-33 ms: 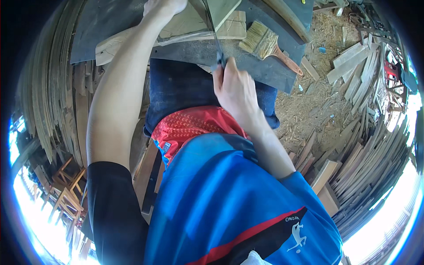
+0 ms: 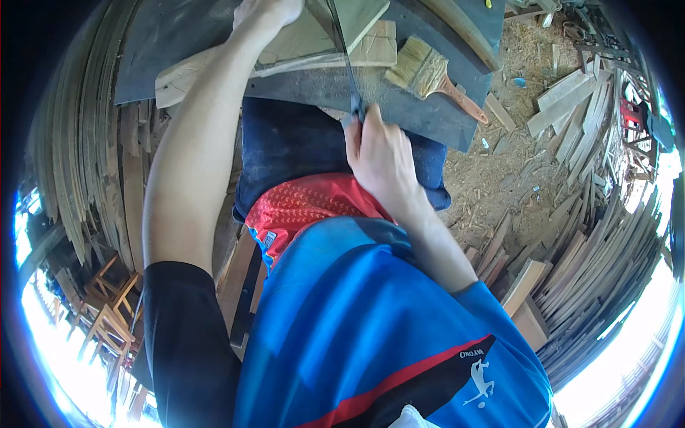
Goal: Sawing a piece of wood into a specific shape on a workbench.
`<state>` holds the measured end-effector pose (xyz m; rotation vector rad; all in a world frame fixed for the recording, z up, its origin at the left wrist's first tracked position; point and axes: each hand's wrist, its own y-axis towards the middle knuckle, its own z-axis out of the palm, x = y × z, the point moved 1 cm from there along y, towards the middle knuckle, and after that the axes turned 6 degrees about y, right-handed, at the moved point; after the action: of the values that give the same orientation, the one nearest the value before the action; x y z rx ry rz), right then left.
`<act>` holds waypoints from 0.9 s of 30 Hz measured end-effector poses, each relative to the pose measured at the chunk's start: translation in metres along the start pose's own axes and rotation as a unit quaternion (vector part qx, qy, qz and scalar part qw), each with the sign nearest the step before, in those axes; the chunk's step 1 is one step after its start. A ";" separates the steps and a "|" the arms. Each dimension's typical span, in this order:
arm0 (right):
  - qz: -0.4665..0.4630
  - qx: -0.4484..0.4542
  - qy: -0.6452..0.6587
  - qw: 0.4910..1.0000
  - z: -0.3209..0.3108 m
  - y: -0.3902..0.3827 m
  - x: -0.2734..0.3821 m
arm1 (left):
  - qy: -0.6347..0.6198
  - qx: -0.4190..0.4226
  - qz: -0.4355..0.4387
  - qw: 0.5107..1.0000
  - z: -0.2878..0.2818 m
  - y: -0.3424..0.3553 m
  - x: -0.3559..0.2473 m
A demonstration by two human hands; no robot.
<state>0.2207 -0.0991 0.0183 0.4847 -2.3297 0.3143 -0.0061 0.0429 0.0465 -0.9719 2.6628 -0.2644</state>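
Right hand (image 2: 382, 153): near side of the work, closed round the dark handle of a long thin-bladed tool (image 2: 348, 64), fingers curled; it sits a little nearer the body than an instant ago, the tool drawn back with it. Left hand (image 2: 267, 11): far left, over the angled pale board (image 2: 303, 43), partly cut off by the top of the view; how far its fingers open, and whether they grip or merely press, cannot be told; place practically unchanged. Tool: blade running away from the right hand across the right part of the board and out at the far edge; blade type and depth of contact not clear. Board: far centre, on a second, longer pale timber (image 2: 377, 46) that shows to left and right of it; no clear shift in either. Reading of the change: a short draw toward the body, apparently part of a working stroke, with the board seemingly steadied from the left. Also on the dark surface (image 2: 435, 118): one broad brush (image 2: 421, 68), bristles to the left, wooden handle to the near right; one curved wooden piece (image 2: 464, 32), far right, beyond the brush.
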 end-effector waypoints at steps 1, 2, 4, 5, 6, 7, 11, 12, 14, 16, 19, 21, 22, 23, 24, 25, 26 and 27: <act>-0.004 0.011 0.014 1.000 0.002 -0.013 -0.006 | 0.009 -0.001 0.004 1.000 0.004 0.003 0.004; -0.010 0.021 0.027 0.999 0.000 -0.021 -0.009 | 0.017 -0.004 0.007 1.000 0.009 0.008 0.007; -0.005 0.014 0.025 1.000 -0.004 -0.021 -0.008 | 0.046 0.005 0.009 0.999 0.012 0.015 0.007; -0.003 0.013 0.027 1.000 0.000 -0.016 -0.009 | 0.029 0.012 0.000 1.000 0.004 0.005 0.003; 0.004 0.010 0.028 1.000 0.004 -0.010 -0.010 | 0.011 0.021 -0.008 1.000 0.001 -0.003 0.000; -0.003 0.002 0.016 1.000 0.006 0.002 -0.008 | 0.012 0.014 0.004 1.000 0.000 -0.002 0.000; 0.011 -0.032 -0.003 0.999 0.002 0.025 0.001 | 0.010 0.027 0.003 1.000 0.001 -0.001 -0.006; 0.008 -0.031 -0.004 0.999 0.002 0.017 0.000 | 0.012 0.017 -0.001 1.000 0.001 -0.001 -0.005; 0.004 0.013 -0.008 1.000 0.007 -0.010 -0.008 | 0.015 0.007 -0.006 1.000 0.007 0.003 0.000; 0.014 0.034 -0.005 0.999 0.000 -0.021 -0.004 | 0.041 0.003 0.012 0.999 0.012 0.007 0.009; 0.010 0.019 -0.003 1.000 -0.001 -0.005 0.000 | 0.026 0.022 0.033 0.999 0.004 0.006 0.002; 0.006 -0.012 -0.010 1.000 0.001 0.027 0.002 | 0.011 0.008 0.034 0.999 0.002 -0.003 -0.007; -0.004 -0.043 -0.016 0.999 0.000 0.035 0.002 | 0.011 0.009 0.040 0.999 0.005 -0.005 -0.013; 0.003 -0.045 -0.009 0.999 0.002 0.034 0.004 | 0.006 0.004 0.045 0.999 0.006 -0.005 -0.009; -0.002 -0.043 -0.008 0.999 0.002 0.026 0.006 | 0.000 0.000 0.051 0.999 0.006 -0.005 -0.005; 0.001 -0.017 -0.007 1.000 0.005 0.012 0.005 | 0.009 -0.011 0.053 0.998 0.009 -0.004 0.000; -0.003 0.012 -0.002 1.000 0.008 -0.003 0.005 | 0.011 -0.018 0.042 0.999 0.006 -0.004 0.008; 0.011 0.029 -0.011 0.999 0.004 -0.018 -0.001 | 0.023 0.003 0.035 0.999 0.008 -0.003 0.002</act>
<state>0.2267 -0.1160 0.0159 0.4918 -2.3542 0.3892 -0.0033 0.0384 0.0390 -0.8783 2.7310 -0.2814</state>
